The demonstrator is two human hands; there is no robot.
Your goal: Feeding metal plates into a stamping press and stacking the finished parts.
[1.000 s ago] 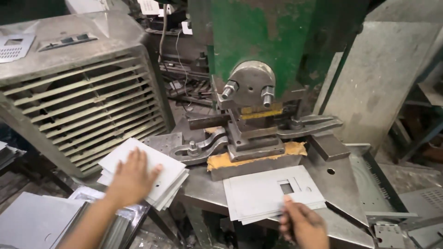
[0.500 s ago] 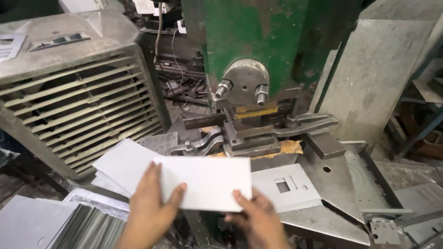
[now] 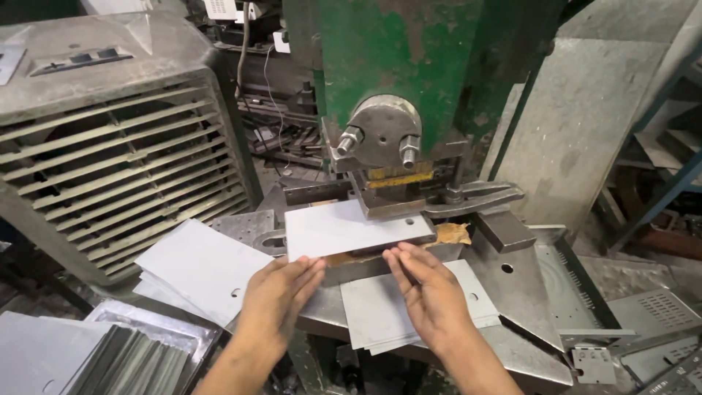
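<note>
Two hands: both flat and open, fingers pointing away from the person, neither gripping anything.
Left hand (image 3: 281, 292): palm down, fingertips at the near edge of the metal sheet (image 3: 355, 228); whether they press on it or just touch, cannot tell.
Right hand (image 3: 431, 292): palm down, fingertips at the same near edge, further right; the hand lies over the stack of punched sheets (image 3: 380, 311).
Metal sheet: pale grey rectangle just ahead of both sets of fingertips, lying flat on the die block (image 3: 365, 267), far edge tucked under the press head (image 3: 384, 139). Small round hole near its right end.
Press: green frame (image 3: 409, 58) straight ahead, beyond the sheet; round grey head with two bolts hangs above the sheet.
Punched sheets: under and right of the right hand, on the press table (image 3: 526, 292); a small hole shows near the right edge.
Blank sheets (image 3: 201, 267): loose pile just left of the left hand, one hole near its near corner.
Air cooler (image 3: 110, 139): big grey louvred box, well left of the left hand.
Tray of thin plates (image 3: 124, 358): low, left of the left forearm.
Clamp arm (image 3: 475, 199): ahead and right of the right hand, beside the press head.
</note>
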